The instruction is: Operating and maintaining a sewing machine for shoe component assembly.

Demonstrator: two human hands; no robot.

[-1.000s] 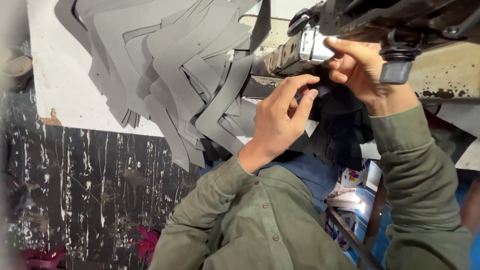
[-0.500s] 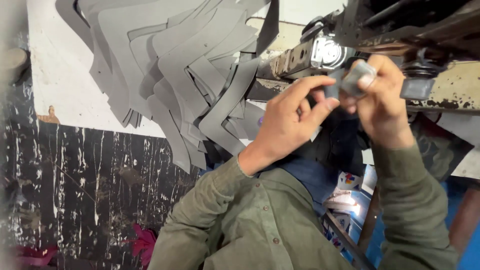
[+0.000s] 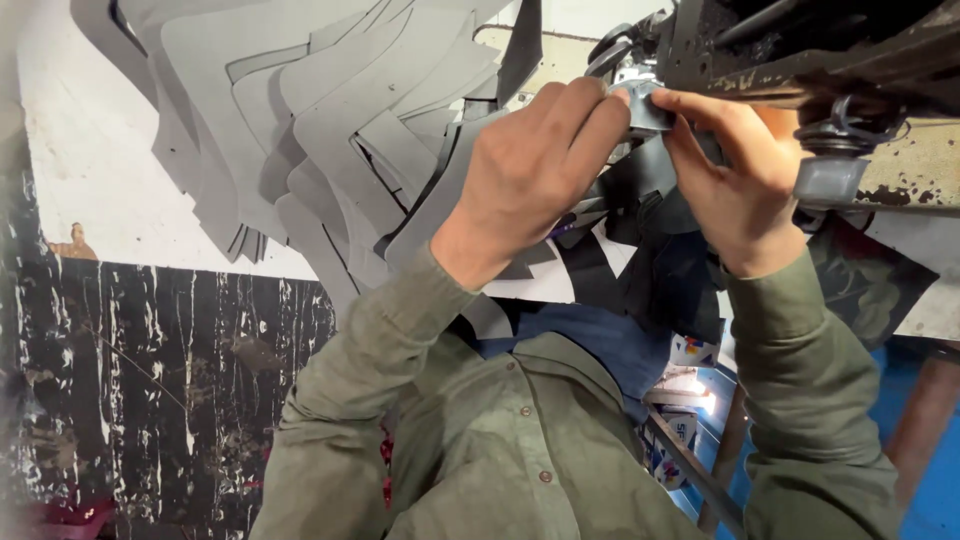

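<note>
At far left, a black wall streaked with white is being shown beneath a white board. Against the board, a stack of grey cut sheets, curved and overlapping, is being displayed, fanning from the upper left toward the centre. Right of the stack, the left hand is being held up in an olive sleeve, its fingers pressed together and curled; a small grey piece is being pinched between its fingertips. The same piece is being gripped from the other side by the right hand, thumb and forefinger closed on it, so that both hands are meeting just beside the silver part of a dark machine. The piece is being kept at the upper centre, touching or nearly touching that silver part; which cannot be told. Dark scraps are being seen behind the wrists. Further right, a grey knob is hanging under the machine's rusty frame, and a blue surface is showing at the lower right.
</note>
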